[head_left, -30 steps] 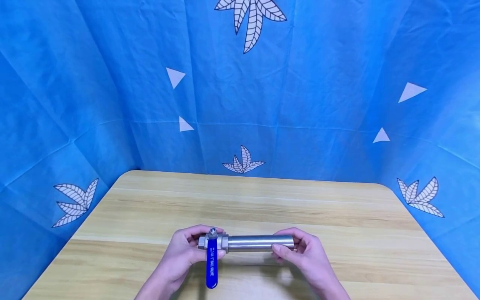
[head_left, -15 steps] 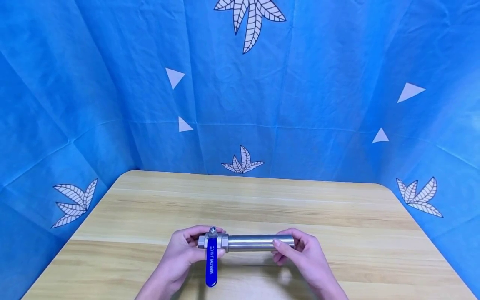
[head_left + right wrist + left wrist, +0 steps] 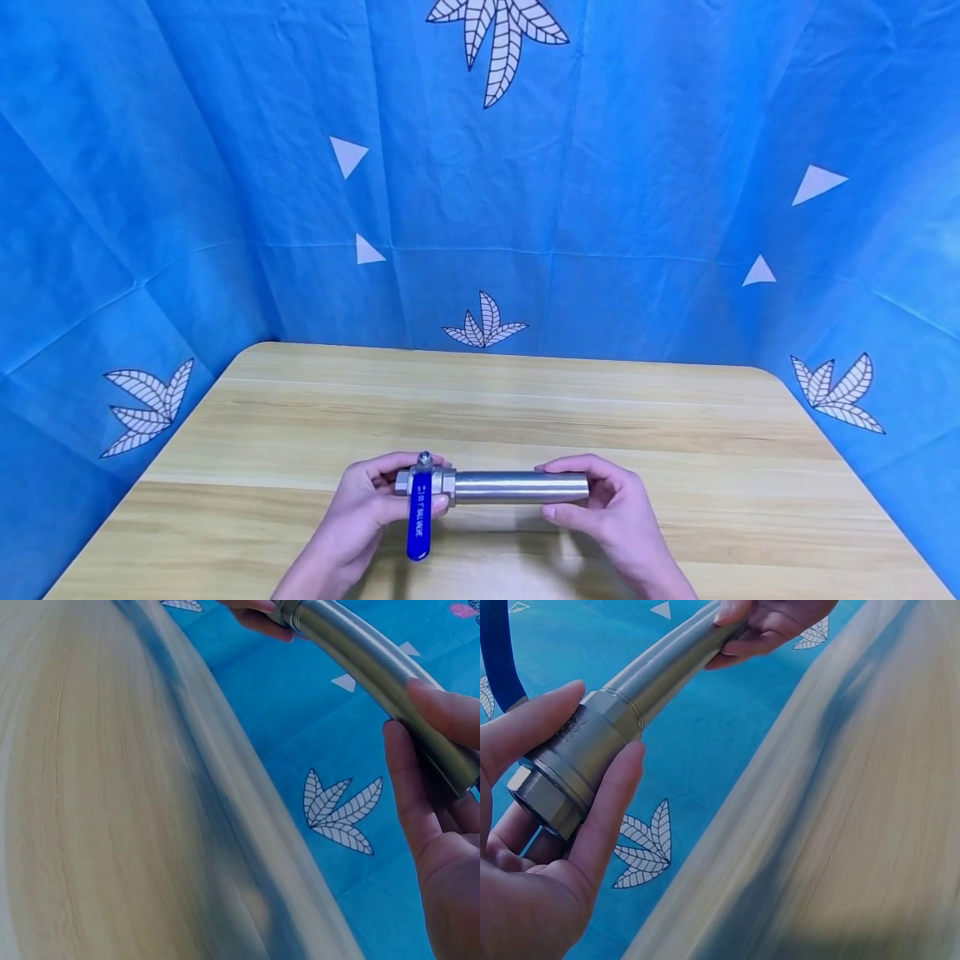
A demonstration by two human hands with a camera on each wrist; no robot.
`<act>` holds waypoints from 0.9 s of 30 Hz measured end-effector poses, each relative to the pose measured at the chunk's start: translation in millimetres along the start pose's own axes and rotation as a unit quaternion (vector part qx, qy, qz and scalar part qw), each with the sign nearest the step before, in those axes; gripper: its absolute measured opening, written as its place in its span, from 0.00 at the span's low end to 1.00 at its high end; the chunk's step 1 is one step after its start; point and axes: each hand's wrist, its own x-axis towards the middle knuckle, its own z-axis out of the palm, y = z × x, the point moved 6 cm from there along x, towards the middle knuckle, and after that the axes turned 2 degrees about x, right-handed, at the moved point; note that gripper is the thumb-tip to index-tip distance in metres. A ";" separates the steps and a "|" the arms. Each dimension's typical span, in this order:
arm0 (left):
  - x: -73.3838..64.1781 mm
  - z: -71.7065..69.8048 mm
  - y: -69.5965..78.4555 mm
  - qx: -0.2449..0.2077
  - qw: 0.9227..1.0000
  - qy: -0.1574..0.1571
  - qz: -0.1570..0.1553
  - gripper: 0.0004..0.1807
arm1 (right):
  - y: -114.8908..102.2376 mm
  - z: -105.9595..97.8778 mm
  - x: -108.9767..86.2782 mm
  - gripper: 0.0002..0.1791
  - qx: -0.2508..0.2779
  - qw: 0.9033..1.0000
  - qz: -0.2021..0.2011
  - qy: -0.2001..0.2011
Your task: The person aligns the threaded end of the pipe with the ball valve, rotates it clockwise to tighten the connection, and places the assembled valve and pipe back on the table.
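Note:
My left hand [image 3: 356, 512] grips a steel ball valve [image 3: 442, 483] between thumb and fingers, its hexagonal end open toward the palm in the left wrist view. The valve's blue lever handle [image 3: 420, 521], printed with white lettering, points toward me. A smooth metal pipe [image 3: 510, 487] extends rightward from the valve's other end, the two joined in one line. Near the pipe's free end, my right hand [image 3: 622, 512] holds it with the thumb on the near side and fingers on the far side. Both pieces are held above the table, level across it.
Below the hands lies a light wood-grain table [image 3: 480, 400] with rounded far corners. Blue cloth [image 3: 465, 183] with white leaf and triangle prints hangs around its back and sides. Shadows of the hands fall on the tabletop.
My right thumb has shifted from on top of the pipe to its near lower side, and the fingers reach further along the far side. The blue handle's tip has swung slightly upward in view.

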 end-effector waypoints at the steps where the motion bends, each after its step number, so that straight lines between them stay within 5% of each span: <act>1: -0.2 0.1 0.1 0.000 1.000 -0.001 0.000 0.32 | 1.0 -0.7 -0.4 0.25 -0.002 1.000 0.010 0.007; 14: -2.5 1.2 3.8 0.020 1.000 0.000 0.010 0.31 | 8.9 -3.9 -1.1 0.26 -0.016 0.997 0.071 0.038; 27: -2.0 -1.5 6.4 0.035 0.999 0.000 0.032 0.29 | 6.1 -2.3 -0.9 0.23 -0.021 0.998 0.044 0.041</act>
